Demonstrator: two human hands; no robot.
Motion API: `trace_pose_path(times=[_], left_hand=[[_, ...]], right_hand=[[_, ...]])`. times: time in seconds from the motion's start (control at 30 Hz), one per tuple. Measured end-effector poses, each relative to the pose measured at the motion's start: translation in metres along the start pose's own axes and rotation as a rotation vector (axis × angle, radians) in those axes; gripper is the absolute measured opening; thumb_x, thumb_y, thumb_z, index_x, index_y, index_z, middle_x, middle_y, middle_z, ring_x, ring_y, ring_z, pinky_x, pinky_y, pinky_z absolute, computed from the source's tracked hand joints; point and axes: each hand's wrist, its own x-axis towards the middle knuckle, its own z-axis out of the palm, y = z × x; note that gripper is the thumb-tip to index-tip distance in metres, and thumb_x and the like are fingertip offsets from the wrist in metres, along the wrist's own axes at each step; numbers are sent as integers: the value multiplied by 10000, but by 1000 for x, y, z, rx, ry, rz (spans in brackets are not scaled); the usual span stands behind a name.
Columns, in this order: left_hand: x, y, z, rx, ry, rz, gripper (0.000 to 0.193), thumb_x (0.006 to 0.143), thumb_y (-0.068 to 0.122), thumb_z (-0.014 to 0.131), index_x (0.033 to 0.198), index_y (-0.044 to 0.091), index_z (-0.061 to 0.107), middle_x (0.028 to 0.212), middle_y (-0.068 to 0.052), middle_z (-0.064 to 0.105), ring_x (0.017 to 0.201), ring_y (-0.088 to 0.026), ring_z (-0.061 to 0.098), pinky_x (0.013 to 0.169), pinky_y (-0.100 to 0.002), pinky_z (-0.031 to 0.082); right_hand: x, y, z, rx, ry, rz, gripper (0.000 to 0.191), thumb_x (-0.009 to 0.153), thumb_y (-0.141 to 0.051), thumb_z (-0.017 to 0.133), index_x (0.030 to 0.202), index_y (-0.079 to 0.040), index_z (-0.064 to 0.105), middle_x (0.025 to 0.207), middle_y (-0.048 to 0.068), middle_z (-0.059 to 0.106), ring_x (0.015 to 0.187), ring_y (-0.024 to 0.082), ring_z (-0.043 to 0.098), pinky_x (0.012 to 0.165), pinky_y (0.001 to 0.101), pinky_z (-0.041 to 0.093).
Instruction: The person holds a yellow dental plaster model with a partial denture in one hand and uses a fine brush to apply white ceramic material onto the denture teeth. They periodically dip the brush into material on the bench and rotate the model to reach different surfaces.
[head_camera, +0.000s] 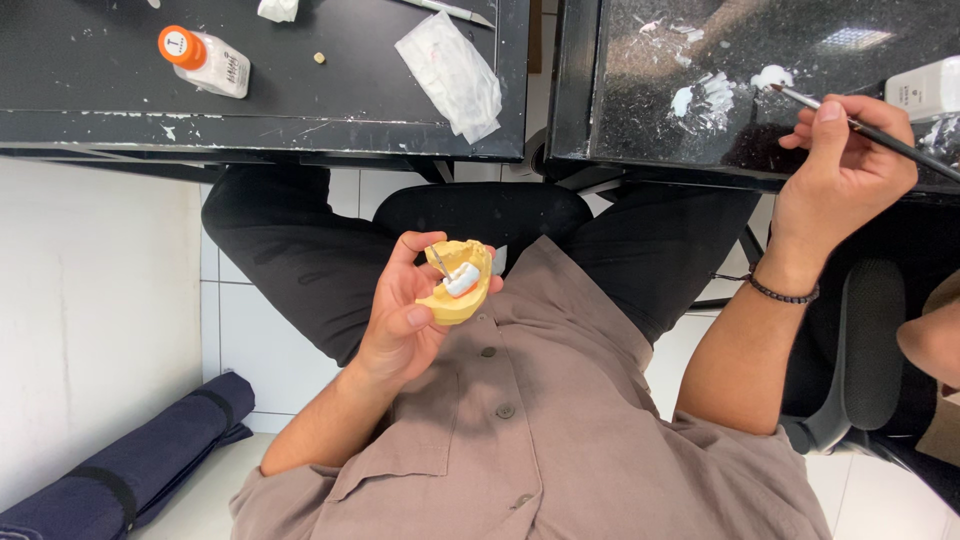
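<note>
Head view, looking down at a seated person. Far left, a rolled dark-blue fabric bundle (130, 465) lies on the white floor. On the black tabletop (90, 90) stand a small white bottle with an orange cap (205, 62), lying on its side, and a crumpled clear plastic bag (450, 75). The left hand (405, 310) is curled around a yellow plaster dental cast (460, 285), thumb pressed on its lower edge; the cast, bearing a white tooth-shaped piece, is held above the lap, in front of the grey-brown buttoned shirt (540, 440). Right, a glossy black slab (650, 100) carries white paste smears (705, 95). The right hand (845, 170), with a dark beaded bracelet (783, 293) at its wrist, pinches a thin dark-handled brush (870, 130), tip just beside the smears.
</note>
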Motion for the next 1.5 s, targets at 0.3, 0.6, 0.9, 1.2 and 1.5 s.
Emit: trace_pose_path(times=[0.3,0.6,0.9,1.2,1.5], left_hand=[[2,0,5,-56,0,29,790,839,242,870,1445,103,382,1443,-258,566,1323,-434,611,1172,-494,484],[-1,-7,14,-22,47,72,767,822,144,870,1397,74,367,1403,-244,562,1303,-439,624,1129,-509,540],[-7,-10,7,4,66,161,766,822,8,850,1409,44,358,1373,-206,558,1233,-311,666,1043,-442,590],[-8,-9,5,6,67,163,778,834,-3,836,1425,36,332,1377,-216,546,1218,-312,668,1012,-431,603],[-8,-8,5,10,65,156,774,831,-16,832,1422,35,336,1376,-213,546,1209,-306,668,990,-427,612]], right_hand=[[-48,-76,28,301,-13,-179,121,1078,80,663,1167,33,595,1050,160,644,777,236,649,638,311,577],[-111,-186,86,522,-567,-294,169,912,25,711,1022,18,584,944,223,685,904,366,740,808,513,656],[-119,-195,97,374,-597,-227,198,940,45,709,1049,-4,551,998,242,721,1069,386,763,895,418,666],[-119,-199,97,310,-610,-232,230,899,85,725,1048,0,572,978,220,728,1063,390,764,880,385,659],[-118,-200,96,300,-623,-249,242,888,86,729,1055,-7,580,969,199,730,1056,375,769,883,387,655]])
